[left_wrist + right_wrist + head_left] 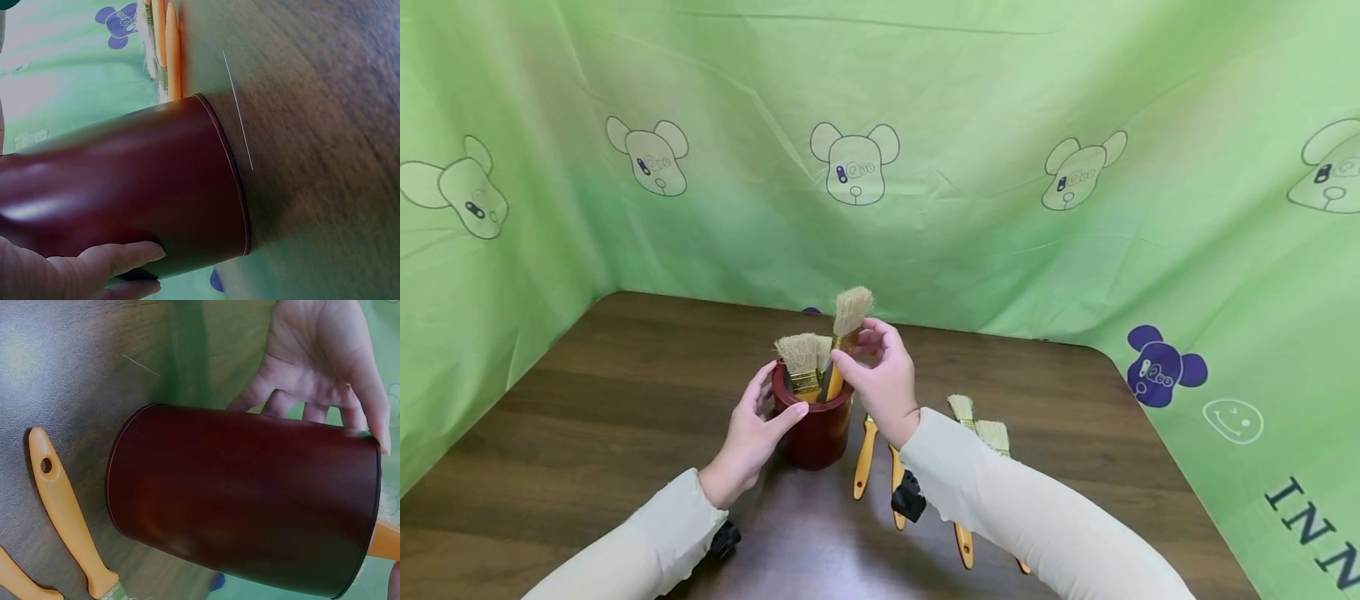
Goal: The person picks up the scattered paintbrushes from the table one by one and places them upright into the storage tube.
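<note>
Stood upright on the wooden table [587, 392]: a dark red cup [820, 429], cradled by the left hand [752, 433], fingers curved round the far wall, thumb pressed on the near rim. Pinched between thumb and fingertips of the right hand [883, 379]: a paintbrush [847, 329], bristles up above those fingers, orange handle down inside the cup. Already lodged in the cup, just left of the pinching fingers: two more brushes [801, 362]. Lay flat on the table below the right wrist: several spare brushes [865, 458].
</note>
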### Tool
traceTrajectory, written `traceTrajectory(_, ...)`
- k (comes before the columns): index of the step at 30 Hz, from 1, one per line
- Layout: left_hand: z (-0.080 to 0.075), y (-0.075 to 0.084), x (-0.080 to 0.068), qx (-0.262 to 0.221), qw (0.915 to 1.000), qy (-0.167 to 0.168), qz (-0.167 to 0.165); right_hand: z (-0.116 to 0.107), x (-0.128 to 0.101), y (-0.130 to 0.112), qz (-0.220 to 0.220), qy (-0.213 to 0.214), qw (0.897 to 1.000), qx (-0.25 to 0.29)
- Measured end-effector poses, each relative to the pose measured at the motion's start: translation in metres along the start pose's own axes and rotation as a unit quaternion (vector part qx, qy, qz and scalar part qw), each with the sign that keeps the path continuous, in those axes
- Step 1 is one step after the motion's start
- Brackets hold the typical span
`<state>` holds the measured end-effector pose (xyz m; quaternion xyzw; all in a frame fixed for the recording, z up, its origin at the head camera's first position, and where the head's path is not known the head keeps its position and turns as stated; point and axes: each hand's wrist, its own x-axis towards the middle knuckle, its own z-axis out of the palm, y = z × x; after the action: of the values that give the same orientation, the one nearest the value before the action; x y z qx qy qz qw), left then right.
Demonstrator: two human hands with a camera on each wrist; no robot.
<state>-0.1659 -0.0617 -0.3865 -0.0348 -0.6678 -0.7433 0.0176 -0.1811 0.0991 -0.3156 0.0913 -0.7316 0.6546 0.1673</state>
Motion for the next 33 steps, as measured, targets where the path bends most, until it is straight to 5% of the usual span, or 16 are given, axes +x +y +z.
traceTrajectory(18,0.000,-0.001,0.001,0.016,0.9999,0.005,0.000,-0.001,-0.004,0.013,-0.012,-0.011,1.000,-0.012)
traceTrajectory(33,0.000,0.000,0.000,0.005,0.9999,0.008,-0.012,-0.033,0.001,0.025,-0.016,0.046,0.996,-0.074)
